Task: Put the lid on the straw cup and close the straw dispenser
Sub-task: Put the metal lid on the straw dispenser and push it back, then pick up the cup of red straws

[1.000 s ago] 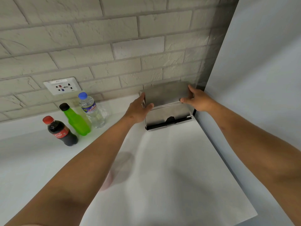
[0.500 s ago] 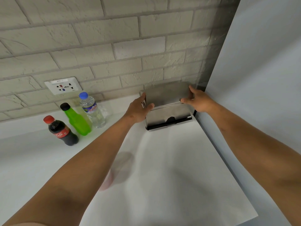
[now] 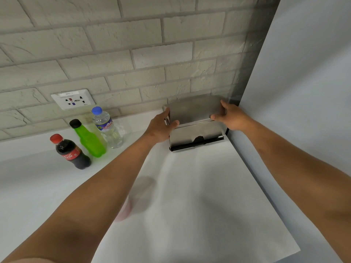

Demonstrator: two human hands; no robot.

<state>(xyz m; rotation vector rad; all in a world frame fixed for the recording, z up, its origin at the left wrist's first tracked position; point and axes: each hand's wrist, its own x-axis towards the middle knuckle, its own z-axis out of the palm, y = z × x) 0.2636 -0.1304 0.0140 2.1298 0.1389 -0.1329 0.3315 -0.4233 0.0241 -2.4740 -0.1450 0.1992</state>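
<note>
A stainless steel straw dispenser [image 3: 195,133] stands on the white counter in the back right corner, against the brick wall. Its flat metal cover [image 3: 193,110] lies on top. My left hand [image 3: 161,126] grips the cover's left edge, thumb on the front. My right hand [image 3: 231,116] grips its right edge. A blurred, translucent cup with a pinkish tint [image 3: 133,198] sits on the counter under my left forearm, partly hidden by it. I cannot make out a cup lid.
Three bottles stand at the left: a cola bottle [image 3: 71,152], a green bottle [image 3: 87,138] and a water bottle [image 3: 107,128]. A wall socket [image 3: 73,99] is above them. A white panel [image 3: 303,111] closes off the right side.
Both hands stay on the dispenser cover; nothing has visibly moved beyond a slight shift of the view.
</note>
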